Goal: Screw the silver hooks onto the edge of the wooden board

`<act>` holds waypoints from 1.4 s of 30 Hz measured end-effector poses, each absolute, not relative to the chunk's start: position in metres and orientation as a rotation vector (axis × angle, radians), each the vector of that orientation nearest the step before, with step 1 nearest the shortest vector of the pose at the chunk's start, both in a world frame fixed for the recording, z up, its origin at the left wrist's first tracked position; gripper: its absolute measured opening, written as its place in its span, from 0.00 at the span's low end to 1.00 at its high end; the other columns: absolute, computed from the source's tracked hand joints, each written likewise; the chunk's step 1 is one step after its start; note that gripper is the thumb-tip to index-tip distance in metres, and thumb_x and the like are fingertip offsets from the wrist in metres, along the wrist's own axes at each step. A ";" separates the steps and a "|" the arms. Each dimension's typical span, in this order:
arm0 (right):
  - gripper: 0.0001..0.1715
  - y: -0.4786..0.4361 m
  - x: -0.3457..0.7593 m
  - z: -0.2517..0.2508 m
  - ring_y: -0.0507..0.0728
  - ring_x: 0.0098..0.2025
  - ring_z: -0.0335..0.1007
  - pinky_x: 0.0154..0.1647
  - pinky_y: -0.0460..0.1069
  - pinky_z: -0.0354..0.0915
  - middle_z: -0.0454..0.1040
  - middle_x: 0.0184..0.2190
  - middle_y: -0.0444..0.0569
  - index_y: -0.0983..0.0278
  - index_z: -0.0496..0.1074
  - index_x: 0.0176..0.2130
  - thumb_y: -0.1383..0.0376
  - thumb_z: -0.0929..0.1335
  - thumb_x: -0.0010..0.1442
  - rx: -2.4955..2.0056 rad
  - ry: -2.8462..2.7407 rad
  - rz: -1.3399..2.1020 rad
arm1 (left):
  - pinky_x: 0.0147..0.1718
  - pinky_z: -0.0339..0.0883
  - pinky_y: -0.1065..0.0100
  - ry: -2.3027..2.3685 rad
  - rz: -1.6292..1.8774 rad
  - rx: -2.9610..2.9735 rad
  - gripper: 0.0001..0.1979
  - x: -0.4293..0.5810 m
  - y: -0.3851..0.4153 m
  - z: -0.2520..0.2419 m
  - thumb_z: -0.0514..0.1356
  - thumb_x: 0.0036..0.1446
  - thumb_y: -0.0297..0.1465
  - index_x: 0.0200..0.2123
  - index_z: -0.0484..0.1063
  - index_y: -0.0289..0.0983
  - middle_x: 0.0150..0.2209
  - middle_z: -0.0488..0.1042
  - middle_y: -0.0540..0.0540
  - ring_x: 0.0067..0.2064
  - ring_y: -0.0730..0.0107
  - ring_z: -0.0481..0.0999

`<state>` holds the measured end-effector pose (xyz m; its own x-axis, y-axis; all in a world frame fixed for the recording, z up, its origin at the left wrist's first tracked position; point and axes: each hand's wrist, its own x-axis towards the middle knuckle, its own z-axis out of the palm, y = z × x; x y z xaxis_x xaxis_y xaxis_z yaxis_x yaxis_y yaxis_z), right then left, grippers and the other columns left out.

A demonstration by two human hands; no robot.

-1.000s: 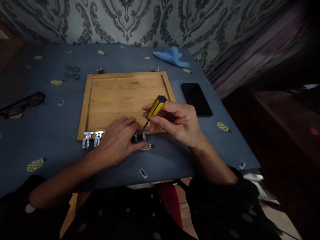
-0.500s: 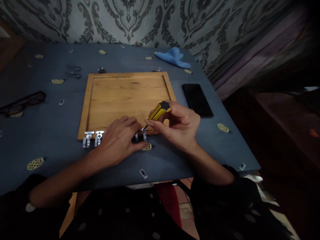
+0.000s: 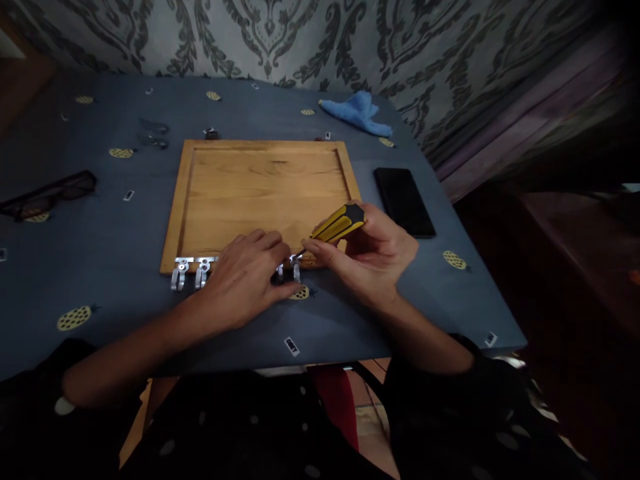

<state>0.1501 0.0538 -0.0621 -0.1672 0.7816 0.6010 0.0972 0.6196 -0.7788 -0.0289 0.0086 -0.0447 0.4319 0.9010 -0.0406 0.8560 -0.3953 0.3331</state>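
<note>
A framed wooden board (image 3: 265, 193) lies on the table, with a metal hook rail (image 3: 190, 261) along its near edge. Several silver hooks hang from the rail over that edge. My left hand (image 3: 253, 277) rests across the rail's middle and grips it, fingers together and thumb below, hiding part of it. In my right hand (image 3: 383, 257) is a yellow and black screwdriver (image 3: 337, 225), pinched by the handle and tilted. Its thin shaft points down-left to the rail's right end. The exact contact at the tip is too small to make out.
A black phone (image 3: 405, 202) lies right of the board, and a blue cloth (image 3: 357, 113) behind it. Dark glasses (image 3: 50, 195) are at the left. Loose metal pieces (image 3: 154, 141) and a small dark item (image 3: 211, 134) lie beyond the board. A patterned wall stands behind.
The screwdriver's handle has tipped lower to the right, and my right hand has turned with it. My left hand stays on the rail. The whole view has shifted slightly.
</note>
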 end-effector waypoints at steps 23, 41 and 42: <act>0.22 0.058 0.152 -0.058 0.48 0.21 0.62 0.20 0.48 0.63 0.63 0.26 0.38 0.56 0.66 0.31 0.55 0.81 0.54 -0.754 -1.619 0.767 | 0.49 0.71 0.50 1.507 0.259 2.422 0.17 -0.029 0.009 -0.046 0.67 0.61 0.42 0.45 0.76 0.35 0.45 0.77 0.41 0.51 0.48 0.76; 0.17 0.059 0.156 -0.052 0.50 0.28 0.69 0.25 0.46 0.70 0.74 0.34 0.42 0.58 0.75 0.42 0.52 0.77 0.60 -0.790 -1.729 1.015 | 0.51 0.72 0.47 1.513 0.286 2.396 0.19 -0.028 0.008 -0.047 0.68 0.60 0.41 0.48 0.77 0.35 0.48 0.78 0.41 0.52 0.47 0.77; 0.17 0.059 0.158 -0.049 0.50 0.28 0.70 0.26 0.46 0.70 0.75 0.36 0.43 0.59 0.76 0.44 0.51 0.76 0.61 -0.780 -1.740 1.062 | 0.49 0.72 0.48 1.518 0.290 2.400 0.19 -0.028 0.008 -0.047 0.68 0.60 0.41 0.48 0.77 0.35 0.47 0.78 0.41 0.51 0.47 0.77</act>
